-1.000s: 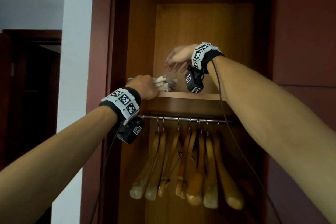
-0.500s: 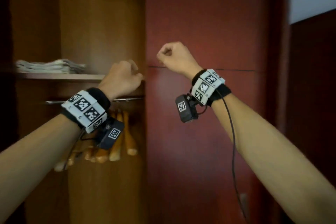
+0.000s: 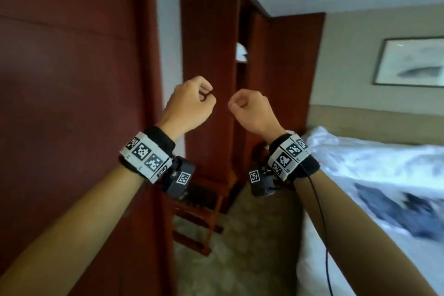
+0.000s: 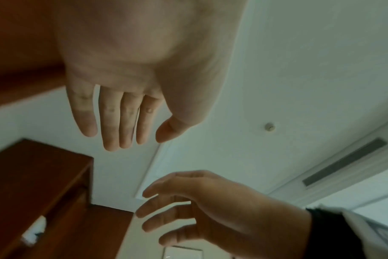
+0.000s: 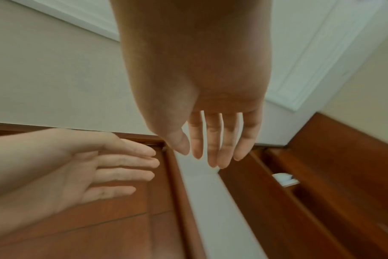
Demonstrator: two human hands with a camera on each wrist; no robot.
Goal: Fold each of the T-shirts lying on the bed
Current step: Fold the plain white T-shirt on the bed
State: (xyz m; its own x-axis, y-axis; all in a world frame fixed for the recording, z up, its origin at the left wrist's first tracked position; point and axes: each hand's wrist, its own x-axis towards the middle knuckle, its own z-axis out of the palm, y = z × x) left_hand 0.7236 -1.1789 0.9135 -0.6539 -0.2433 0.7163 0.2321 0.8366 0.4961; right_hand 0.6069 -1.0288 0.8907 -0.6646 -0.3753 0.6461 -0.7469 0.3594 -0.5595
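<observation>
Both hands hang in the air in front of me and hold nothing. In the head view my left hand (image 3: 204,98) and my right hand (image 3: 237,104) look loosely curled, close together, backs towards me. The left wrist view shows the left hand's fingers (image 4: 113,126) relaxed and nearly straight. The right wrist view shows the same of the right hand's fingers (image 5: 213,145). The bed (image 3: 355,158), with a rumpled white cover, lies to the right. A dark blue garment (image 3: 408,214) lies on it, blurred, well away from both hands.
A red-brown wardrobe door (image 3: 72,103) fills the left. A tall cabinet (image 3: 211,74) stands ahead with a wooden luggage rack (image 3: 199,221) at its foot. Patterned carpet (image 3: 240,252) runs between wardrobe and bed. A framed picture (image 3: 408,62) hangs above the bed.
Both hands have left the wardrobe shelf, where the folded cloth stays, and drawn back together. My view has swung right from the wardrobe to the room and bed.
</observation>
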